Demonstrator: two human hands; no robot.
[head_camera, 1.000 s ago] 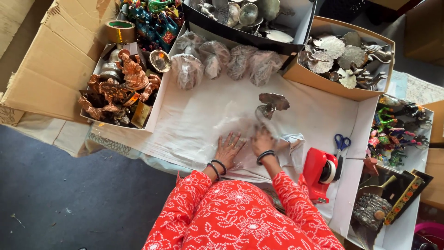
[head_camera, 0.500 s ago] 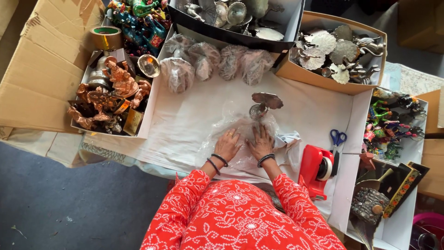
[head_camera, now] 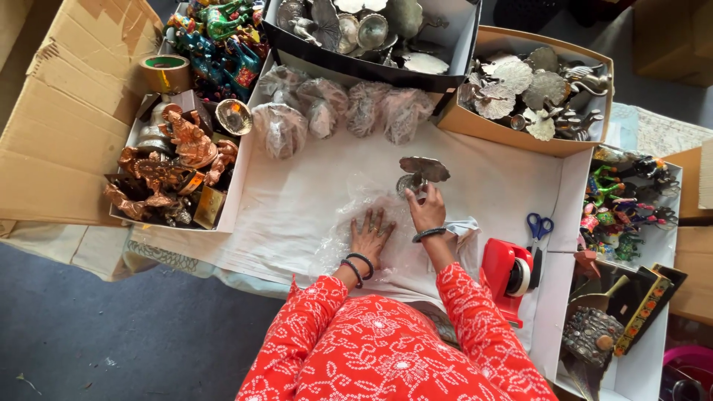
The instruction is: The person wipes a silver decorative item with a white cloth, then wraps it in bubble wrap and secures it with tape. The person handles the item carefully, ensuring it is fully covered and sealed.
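This looks like the packing table of a handicraft or gift shop. A white-papered tabletop [head_camera: 312,193] is ringed with stock: an open box of copper-coloured figurines [head_camera: 167,167] at its left edge, boxes of silver metal ornaments [head_camera: 535,85] along the far edge and far right corner, and painted figures [head_camera: 631,197] at the right edge. Packing gear lies among them: bubble wrap [head_camera: 371,230] near the front edge, wrapped bundles [head_camera: 342,108], a red tape dispenser [head_camera: 509,271], scissors [head_camera: 538,226], a tape roll [head_camera: 165,73] and a large cardboard carton [head_camera: 59,111].

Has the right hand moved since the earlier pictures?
Yes. The right hand has gone forward off the bubble wrap to the metal peacock figure.
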